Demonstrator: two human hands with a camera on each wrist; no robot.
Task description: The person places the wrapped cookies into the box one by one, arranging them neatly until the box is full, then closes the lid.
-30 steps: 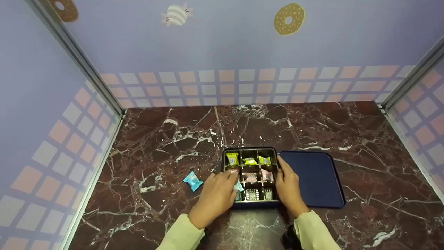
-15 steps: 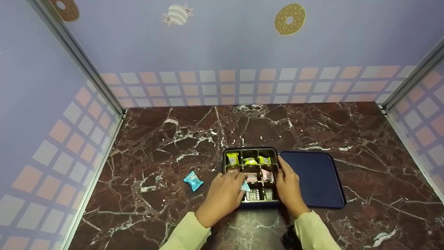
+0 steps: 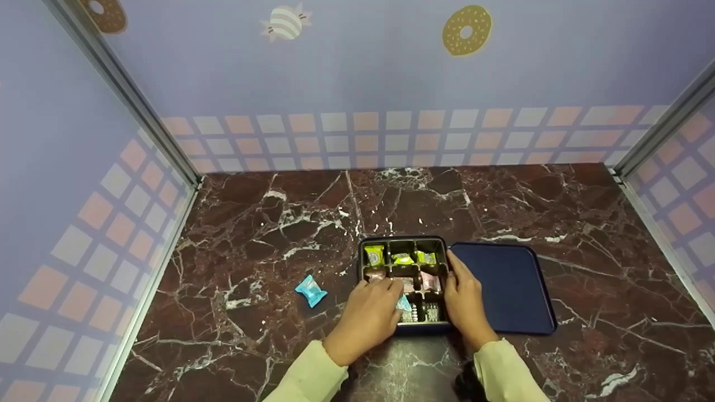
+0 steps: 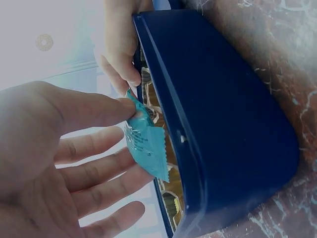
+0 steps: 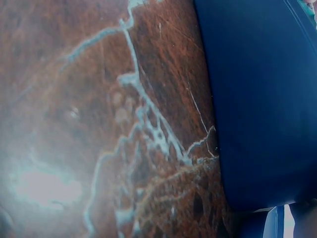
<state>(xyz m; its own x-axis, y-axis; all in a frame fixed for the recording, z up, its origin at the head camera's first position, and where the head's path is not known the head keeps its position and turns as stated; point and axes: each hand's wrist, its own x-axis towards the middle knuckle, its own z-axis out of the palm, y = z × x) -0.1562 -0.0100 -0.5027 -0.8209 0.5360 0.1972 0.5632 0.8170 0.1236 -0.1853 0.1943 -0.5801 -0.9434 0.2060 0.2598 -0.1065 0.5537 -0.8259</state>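
My left hand [image 3: 368, 312] pinches a blue wrapped candy [image 4: 146, 141] between thumb and fingers, over the front row of a navy box [image 4: 223, 109]. In the head view, only a corner of that candy [image 3: 403, 303] shows beside the fingers. A divided insert in the box has yellow-green candies [image 3: 375, 255] along the back row and pink ones [image 3: 430, 281] in the middle row. My left hand hides the front-left compartment. Along the box's right side lies my right hand [image 3: 465, 296], fingers straight against the wall and thumb at the rim.
Another blue candy [image 3: 311, 291] lies on the marble tabletop [image 3: 257, 240], left of the box. A flat navy lid [image 3: 511, 287] is close against the box's right side. Patterned panels [image 3: 363, 84] stand at the back and both sides.
My left hand has slid rightward over the front row with the pinched blue candy, from the left compartment towards the middle one. My right hand has stayed at the box's side.
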